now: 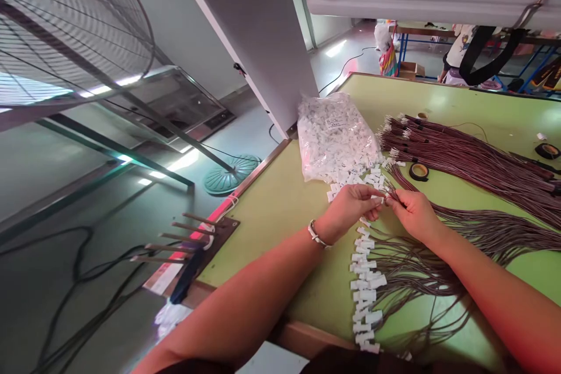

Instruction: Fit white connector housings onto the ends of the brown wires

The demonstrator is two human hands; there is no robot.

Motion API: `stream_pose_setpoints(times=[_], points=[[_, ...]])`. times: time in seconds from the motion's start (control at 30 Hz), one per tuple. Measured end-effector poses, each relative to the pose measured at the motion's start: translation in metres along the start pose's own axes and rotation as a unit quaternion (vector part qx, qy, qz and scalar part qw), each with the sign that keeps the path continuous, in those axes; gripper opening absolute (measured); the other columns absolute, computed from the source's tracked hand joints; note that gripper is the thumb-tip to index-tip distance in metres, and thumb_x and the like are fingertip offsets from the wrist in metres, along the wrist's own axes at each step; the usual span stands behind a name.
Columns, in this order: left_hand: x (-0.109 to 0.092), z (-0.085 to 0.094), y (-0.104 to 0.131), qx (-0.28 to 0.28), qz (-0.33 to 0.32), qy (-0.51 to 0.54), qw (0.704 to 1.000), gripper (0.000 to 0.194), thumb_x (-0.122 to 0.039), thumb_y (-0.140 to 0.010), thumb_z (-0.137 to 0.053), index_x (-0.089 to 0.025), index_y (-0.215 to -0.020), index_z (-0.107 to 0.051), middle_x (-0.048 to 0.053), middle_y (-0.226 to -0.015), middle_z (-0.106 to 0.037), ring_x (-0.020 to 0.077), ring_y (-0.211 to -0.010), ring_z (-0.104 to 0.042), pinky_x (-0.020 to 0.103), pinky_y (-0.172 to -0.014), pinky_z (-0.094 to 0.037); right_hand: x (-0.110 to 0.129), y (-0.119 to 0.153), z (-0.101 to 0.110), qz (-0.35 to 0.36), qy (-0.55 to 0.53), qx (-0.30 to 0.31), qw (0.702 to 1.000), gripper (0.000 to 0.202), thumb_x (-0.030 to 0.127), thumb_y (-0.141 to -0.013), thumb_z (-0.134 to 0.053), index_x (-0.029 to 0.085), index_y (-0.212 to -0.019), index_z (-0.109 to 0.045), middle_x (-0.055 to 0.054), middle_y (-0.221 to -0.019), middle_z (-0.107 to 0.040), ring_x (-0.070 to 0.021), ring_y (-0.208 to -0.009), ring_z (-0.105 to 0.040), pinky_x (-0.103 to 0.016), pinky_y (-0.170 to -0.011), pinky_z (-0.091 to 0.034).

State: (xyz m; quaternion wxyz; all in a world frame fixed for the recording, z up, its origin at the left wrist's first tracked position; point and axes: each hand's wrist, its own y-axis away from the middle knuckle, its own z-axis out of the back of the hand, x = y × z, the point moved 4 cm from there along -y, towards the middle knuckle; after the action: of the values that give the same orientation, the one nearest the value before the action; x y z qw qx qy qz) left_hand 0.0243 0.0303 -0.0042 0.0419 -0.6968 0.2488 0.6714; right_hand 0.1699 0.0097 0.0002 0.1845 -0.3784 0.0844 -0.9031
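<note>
My left hand (357,207) is closed in a pinch on a small white plastic connector (379,200). Close against it, my right hand (414,210) grips the end of a bundle of thin dark wires (401,179), their bare tips pointing up and left. The fingers of both hands nearly meet, so the exact contact between connector and wire is hidden. Below them runs a column of white connectors (363,283) fitted on brown wires (416,269). Just beyond my left hand, loose white connectors (350,178) spill from a clear plastic bag (335,134).
Thick wire bundles (460,158) lie across the green table (263,204). Tape rolls (419,172) sit beside them. A pegged wooden block (210,251) is at the left edge. A large fan (74,29) stands left. Another person (460,49) is at the far right.
</note>
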Motion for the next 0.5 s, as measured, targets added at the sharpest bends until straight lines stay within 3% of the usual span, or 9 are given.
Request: stream_pose_setpoints(times=[0.13,0.37,0.43,0.5], points=[[0.005,0.0,-0.002,0.021,0.038,0.032,0.999,0.017,-0.021,-0.065,-0.072,-0.01,-0.076,-0.065,0.001,-0.058,-0.063,0.0061,-0.044,-0.055,0.017,-0.044,-0.043,0.002,0.0,-0.002,0.024,0.027,-0.001,0.999,0.029,0.027,-0.086,-0.044,0.019,-0.058,-0.043,0.0,-0.055,-0.049,-0.0105,-0.051,-0.04,-0.023,-0.05,-0.027],[0.01,-0.006,-0.004,0.014,0.038,0.085,0.996,0.02,-0.02,-0.062,-0.073,-0.009,-0.074,-0.062,0.002,-0.06,-0.063,0.0062,-0.046,-0.055,0.018,-0.048,-0.043,0.002,0.002,-0.005,0.007,0.045,-0.014,0.999,0.027,0.024,-0.085,-0.046,0.018,-0.058,-0.045,-0.001,-0.054,-0.052,-0.0102,-0.049,-0.041,-0.024,-0.05,-0.028],[0.008,-0.007,-0.003,0.012,0.028,0.055,0.998,0.019,-0.021,-0.064,-0.07,-0.01,-0.078,-0.062,0.002,-0.061,-0.063,0.0074,-0.047,-0.055,0.019,-0.048,-0.043,-0.001,0.0,-0.002,-0.02,0.023,0.009,1.0,0.029,0.027,-0.084,-0.049,0.018,-0.056,-0.047,-0.001,-0.052,-0.053,-0.0105,-0.049,-0.044,-0.024,-0.051,-0.029],[0.004,-0.005,-0.001,0.004,0.009,-0.04,0.999,0.016,-0.02,-0.066,-0.065,-0.012,-0.079,-0.063,0.001,-0.059,-0.062,0.0083,-0.047,-0.054,0.02,-0.046,-0.041,-0.007,-0.002,0.004,-0.066,-0.032,0.035,0.997,0.03,0.033,-0.083,-0.051,0.017,-0.058,-0.052,-0.001,-0.052,-0.055,-0.0113,-0.05,-0.047,-0.024,-0.051,-0.033]])
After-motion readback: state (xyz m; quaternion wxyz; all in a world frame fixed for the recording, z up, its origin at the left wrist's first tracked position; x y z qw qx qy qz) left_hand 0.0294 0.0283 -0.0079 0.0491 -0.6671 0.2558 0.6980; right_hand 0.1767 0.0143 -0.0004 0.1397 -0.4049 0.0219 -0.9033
